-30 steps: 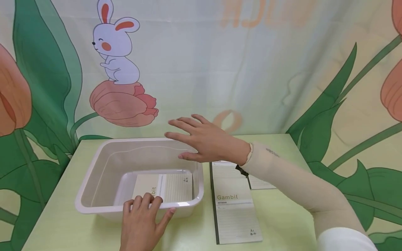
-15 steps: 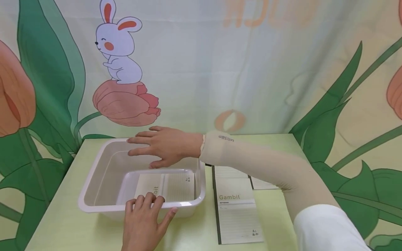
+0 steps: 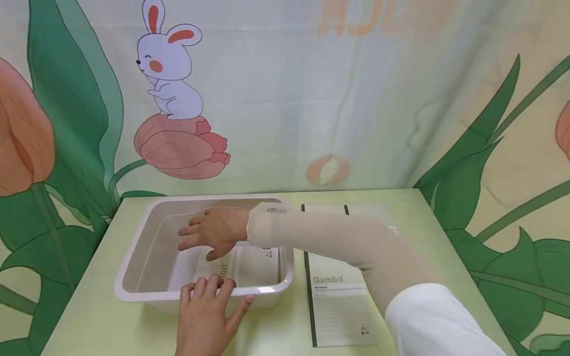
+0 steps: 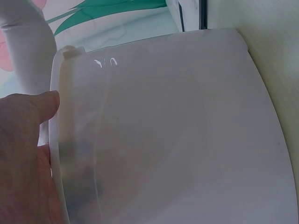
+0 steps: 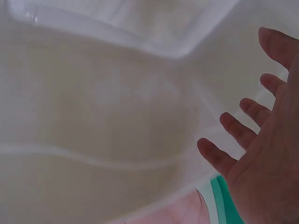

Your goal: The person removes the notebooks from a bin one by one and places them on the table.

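Observation:
A translucent white plastic tub (image 3: 133, 237) stands on the pale green table, with a cream notebook (image 3: 256, 267) lying flat on its floor. My right hand (image 3: 209, 232) reaches down inside the tub, fingers spread and straight, just above the notebook's left part; the right wrist view shows those fingers (image 5: 243, 133) before the tub's inner wall (image 5: 93, 112). My left hand (image 3: 207, 309) rests on the tub's near rim with fingers over the edge. In the left wrist view its thumb (image 4: 39, 105) lies against the rim beside the tub's outer wall (image 4: 177, 135).
A second "Gambit" notebook (image 3: 336, 306) lies on the table right of the tub, with another notebook (image 3: 369, 215) partly under my right forearm behind it. A printed backdrop with a rabbit (image 3: 169, 74) hangs behind the table's far edge.
My right hand moved left from above the tub's right rim and dropped down inside the tub, close over the notebook. The left hand stayed on the near rim.

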`<state>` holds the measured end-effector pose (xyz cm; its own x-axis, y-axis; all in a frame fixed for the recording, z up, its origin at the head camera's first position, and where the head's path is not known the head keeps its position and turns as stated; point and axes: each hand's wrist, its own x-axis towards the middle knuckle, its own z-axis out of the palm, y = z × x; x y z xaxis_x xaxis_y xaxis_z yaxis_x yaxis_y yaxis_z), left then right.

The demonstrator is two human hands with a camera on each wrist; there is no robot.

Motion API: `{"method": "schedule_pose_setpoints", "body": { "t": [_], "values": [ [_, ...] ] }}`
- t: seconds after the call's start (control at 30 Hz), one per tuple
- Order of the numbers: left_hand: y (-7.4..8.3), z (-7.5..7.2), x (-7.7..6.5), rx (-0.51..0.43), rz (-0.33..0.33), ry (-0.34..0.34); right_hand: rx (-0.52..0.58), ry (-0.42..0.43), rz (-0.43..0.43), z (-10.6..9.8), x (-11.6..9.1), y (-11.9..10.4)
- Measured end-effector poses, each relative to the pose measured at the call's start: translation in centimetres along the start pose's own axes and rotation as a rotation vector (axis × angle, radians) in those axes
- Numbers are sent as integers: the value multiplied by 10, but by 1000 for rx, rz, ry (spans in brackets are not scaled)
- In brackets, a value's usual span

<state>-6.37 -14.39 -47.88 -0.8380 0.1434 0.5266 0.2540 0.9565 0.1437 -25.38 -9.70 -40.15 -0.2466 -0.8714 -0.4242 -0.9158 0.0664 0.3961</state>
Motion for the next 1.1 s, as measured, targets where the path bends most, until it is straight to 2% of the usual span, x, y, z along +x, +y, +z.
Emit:
{"method": "schedule_pose_setpoints", "body": {
  "t": [0.23, 0.43, 0.67, 0.9, 1.0, 1.1],
  "values": [
    [-1, -1, 1, 4, -7, -1, 7, -92, -13, 23, 23, -10],
    [-2, -1, 3, 24, -20, -31, 81, -132, 0, 39, 42, -15],
    [1, -2, 2, 45, -41, -65, 150, -199, -4, 52, 52, -30],
    [1, -2, 3, 25, -26, -20, 137, -217, 19, 55, 55, -40],
    [2, -1, 2, 27, -21, -23, 127, -216, 13, 56, 55, -44],
    [2, -1, 1, 37, -24, -34, 109, -179, 1, 57, 56, -46]
  ]
}}
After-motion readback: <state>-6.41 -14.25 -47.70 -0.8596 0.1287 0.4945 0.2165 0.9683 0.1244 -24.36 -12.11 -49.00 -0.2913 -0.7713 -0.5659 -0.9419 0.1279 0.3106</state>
